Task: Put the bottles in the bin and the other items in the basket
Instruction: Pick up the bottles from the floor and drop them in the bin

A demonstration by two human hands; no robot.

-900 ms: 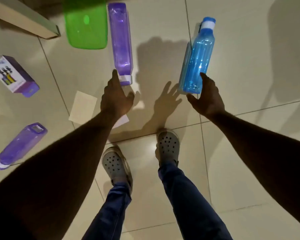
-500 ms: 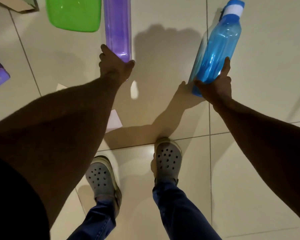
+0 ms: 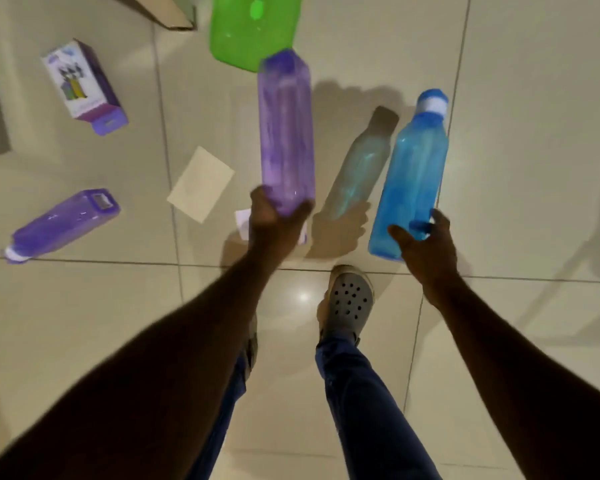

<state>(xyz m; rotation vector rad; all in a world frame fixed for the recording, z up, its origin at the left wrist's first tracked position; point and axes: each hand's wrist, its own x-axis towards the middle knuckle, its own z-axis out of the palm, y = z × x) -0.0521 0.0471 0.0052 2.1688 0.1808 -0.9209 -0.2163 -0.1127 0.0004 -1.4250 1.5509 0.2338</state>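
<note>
Floor: pale glossy tiles (image 3: 534,202) are spreading under everything, with dark grout lines crossing them.
Left hand: the left hand (image 3: 274,223) is wrapping closed around the lower end of a purple bottle (image 3: 286,133), which is pointing away from the person, blurred, above the floor.
Right hand: the right hand (image 3: 425,244) is curling its fingers around the base of a blue bottle (image 3: 413,174), thumb spread out; the white-banded cap end is pointing away.
On the floor: a second purple bottle (image 3: 63,225) is lying on its side at the left, a purple carton (image 3: 82,84) beyond it, a green lid (image 3: 253,29) at the top, and a beige card (image 3: 201,183) beside the left hand.
Person: a grey clog (image 3: 349,301) and blue jeans (image 3: 368,403) are showing below.
</note>
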